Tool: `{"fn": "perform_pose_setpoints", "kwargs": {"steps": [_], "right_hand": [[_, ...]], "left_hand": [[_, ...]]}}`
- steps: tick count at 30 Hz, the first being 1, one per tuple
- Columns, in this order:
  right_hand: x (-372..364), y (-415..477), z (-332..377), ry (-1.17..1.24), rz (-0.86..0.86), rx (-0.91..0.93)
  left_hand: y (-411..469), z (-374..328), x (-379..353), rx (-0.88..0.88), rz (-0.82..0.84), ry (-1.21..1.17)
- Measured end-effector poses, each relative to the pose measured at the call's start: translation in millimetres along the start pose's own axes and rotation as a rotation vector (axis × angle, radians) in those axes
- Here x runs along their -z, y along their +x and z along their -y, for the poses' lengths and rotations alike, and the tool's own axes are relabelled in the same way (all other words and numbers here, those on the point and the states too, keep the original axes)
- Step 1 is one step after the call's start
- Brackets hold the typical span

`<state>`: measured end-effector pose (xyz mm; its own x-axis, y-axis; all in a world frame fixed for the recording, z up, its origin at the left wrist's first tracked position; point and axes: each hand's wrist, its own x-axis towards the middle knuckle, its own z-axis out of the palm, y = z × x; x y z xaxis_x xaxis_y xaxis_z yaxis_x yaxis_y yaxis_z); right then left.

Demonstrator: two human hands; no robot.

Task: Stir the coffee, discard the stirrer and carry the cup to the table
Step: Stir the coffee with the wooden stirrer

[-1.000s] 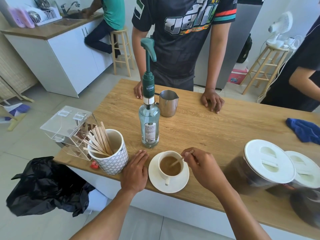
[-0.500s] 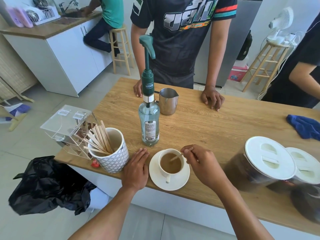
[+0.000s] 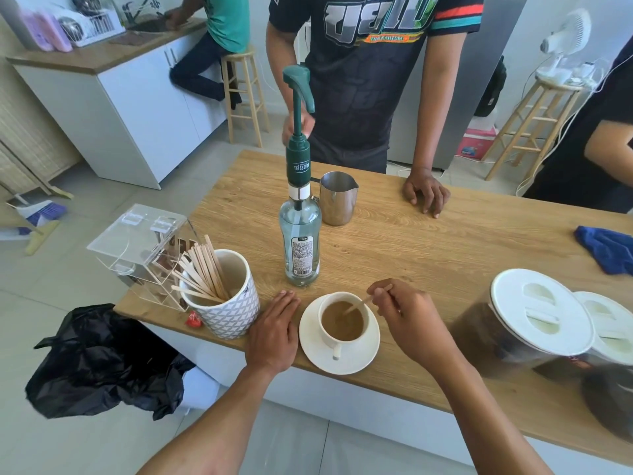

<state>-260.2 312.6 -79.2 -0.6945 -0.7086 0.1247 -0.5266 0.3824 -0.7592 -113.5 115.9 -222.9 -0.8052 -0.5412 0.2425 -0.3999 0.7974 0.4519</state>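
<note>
Right hand (image 3: 409,320) pinches the thin wooden stirrer (image 3: 356,306) in the full, spill-prone ceramic cup (image 3: 342,322), left hand (image 3: 274,332) flat, fingers loosely spread; lift by saucer (image 3: 339,354).

Both forearms were bare to the frame's lower edge, with no sleeve in view. The left hand (image 3: 274,334) and right hand (image 3: 411,320) wore no gloves, rings or watch.

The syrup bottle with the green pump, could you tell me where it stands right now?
The syrup bottle stands upright mid-counter, just behind the coffee cup, with the steel pitcher close behind it to the right.
</note>
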Motion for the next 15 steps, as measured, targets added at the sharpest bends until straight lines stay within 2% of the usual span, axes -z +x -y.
{"fn": "perform_pose_setpoints", "kwargs": {"steps": [4, 7, 11, 15], "right_hand": [[-2.2, -2.2, -0.3, -0.007, 0.099, -0.006], [1.9, 0.7, -2.5, -0.022, -0.018, -0.034], [-4.2, -1.1, 0.8, -0.015, 0.053, -0.026], [-2.9, 0.7, -2.6, -0.035, -0.033, -0.046]], "left_hand": [[-0.5, 0.8, -1.4, 0.001, -0.004, -0.014], [-0.1, 0.2, -1.6, 0.000, -0.007, -0.013], [-1.2, 1.4, -1.5, 0.004, -0.005, -0.018], [-0.4, 1.3, -1.1, -0.003, -0.001, -0.010]]}}
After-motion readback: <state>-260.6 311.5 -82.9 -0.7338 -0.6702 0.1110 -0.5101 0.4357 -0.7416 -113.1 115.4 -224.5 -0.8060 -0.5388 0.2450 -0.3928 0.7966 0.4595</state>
